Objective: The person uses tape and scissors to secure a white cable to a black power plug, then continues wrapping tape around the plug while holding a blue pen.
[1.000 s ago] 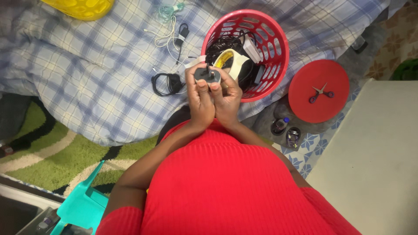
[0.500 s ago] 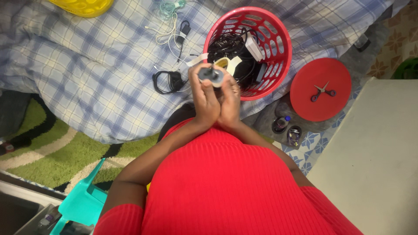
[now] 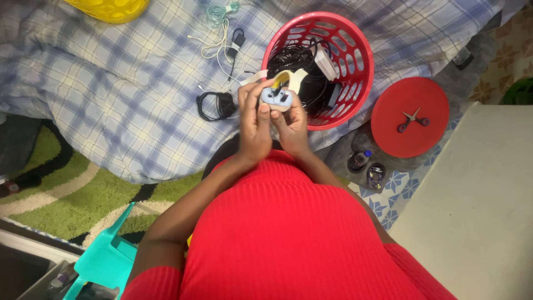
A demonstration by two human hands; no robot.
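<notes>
Both of my hands hold a small white plug-shaped charger (image 3: pixel 276 98) above the edge of the checked blanket (image 3: pixel 122 94). My left hand (image 3: pixel 254 119) grips its left side with the thumb pressed on its face. My right hand (image 3: pixel 291 123) cups its right side and underside. A pale strap or cable end (image 3: pixel 294 78) sticks up behind the charger. Just beyond my hands stands a red plastic basket (image 3: pixel 355 61) filled with black cables and a white adapter (image 3: pixel 326 61).
A coiled black cable (image 3: pixel 216 105) and white and green cords (image 3: pixel 219 33) lie on the blanket. A red round lid (image 3: pixel 410 116) carries small scissors (image 3: pixel 412 118). A yellow basket (image 3: pixel 108 8), turquoise chair (image 3: pixel 108 258), small bottles (image 3: pixel 366 166) and pale table (image 3: pixel 477 222) surround me.
My hands have turned the charger, so its white face with the pins shows now. The hands stay in about the same place beside the red basket.
</notes>
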